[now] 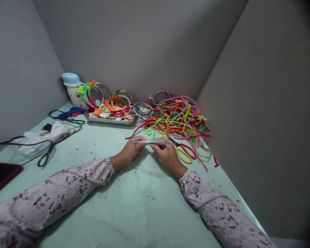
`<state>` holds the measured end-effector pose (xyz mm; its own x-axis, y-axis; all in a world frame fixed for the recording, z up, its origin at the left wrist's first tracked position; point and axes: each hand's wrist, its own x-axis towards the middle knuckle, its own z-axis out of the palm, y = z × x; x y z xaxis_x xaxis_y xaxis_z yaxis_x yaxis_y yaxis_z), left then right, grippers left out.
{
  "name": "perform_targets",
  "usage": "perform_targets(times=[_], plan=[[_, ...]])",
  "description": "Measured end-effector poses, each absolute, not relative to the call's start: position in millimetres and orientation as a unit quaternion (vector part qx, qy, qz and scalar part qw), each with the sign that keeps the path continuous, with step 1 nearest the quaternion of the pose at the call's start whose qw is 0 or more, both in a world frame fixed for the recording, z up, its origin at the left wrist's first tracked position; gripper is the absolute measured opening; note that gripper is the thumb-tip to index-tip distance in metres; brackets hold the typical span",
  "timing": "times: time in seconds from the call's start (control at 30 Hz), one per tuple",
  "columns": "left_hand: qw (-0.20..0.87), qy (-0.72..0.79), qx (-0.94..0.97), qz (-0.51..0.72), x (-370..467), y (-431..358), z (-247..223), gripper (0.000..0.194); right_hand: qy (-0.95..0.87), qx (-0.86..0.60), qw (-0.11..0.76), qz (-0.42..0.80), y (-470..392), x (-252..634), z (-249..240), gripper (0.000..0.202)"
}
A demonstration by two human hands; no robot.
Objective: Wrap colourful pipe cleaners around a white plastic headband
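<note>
Both hands meet over the middle of the table, pinching a thin grey headband (158, 142) seen nearly edge-on. A short bit of green pipe cleaner (149, 143) shows at its middle, between the fingertips. My left hand (129, 151) is closed on the band's left part. On the other side, my right hand (167, 154) grips it close to the green bit, fingers partly hidden. Just right of that hand lie scissors (184, 155) with red and yellow handles. Behind the hands spreads a tangled heap of coloured pipe cleaners (181, 112).
A metal tray (111, 121) holds shells and colourful wrapped hoops (95, 94). Plain grey hoops (142, 109) lie beside it. At left are a cup with a blue lid (71, 78), a black cable (50, 151), a plastic bag (38, 139) and a phone (3, 175). Grey walls enclose the table.
</note>
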<state>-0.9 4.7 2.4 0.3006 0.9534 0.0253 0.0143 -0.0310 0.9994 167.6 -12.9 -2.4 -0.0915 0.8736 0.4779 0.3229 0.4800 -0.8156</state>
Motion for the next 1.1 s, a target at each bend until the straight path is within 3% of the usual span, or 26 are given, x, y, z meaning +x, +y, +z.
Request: perform_targets(times=[0.17,0.43,0.63,0.9,1.1], plan=[[0.562,0.409,0.583,0.421,-1.3,2.6,4.1,0.023,-0.611,-0.444,0.547,0.361,-14.0,168.0,-4.1,0.014],[0.535,0.401,0.596,0.445,0.3,1.7,7.5,0.018,-0.588,-0.466,0.556,0.358,-14.5,165.4,-4.3,0.018],[0.528,0.431,0.583,0.442,0.5,6.8,-0.4,0.036,-0.539,-0.474,0.579,0.387,-9.1,166.6,-2.9,0.018],[0.539,0.409,0.591,0.439,0.7,8.9,-7.3,0.034,-0.474,-0.454,0.616,0.436,-1.9,172.0,-8.7,0.025],[0.593,0.401,0.509,0.478,-0.6,7.7,2.0,0.035,-0.509,-0.433,0.569,0.479,-2.9,170.3,-12.6,0.024]])
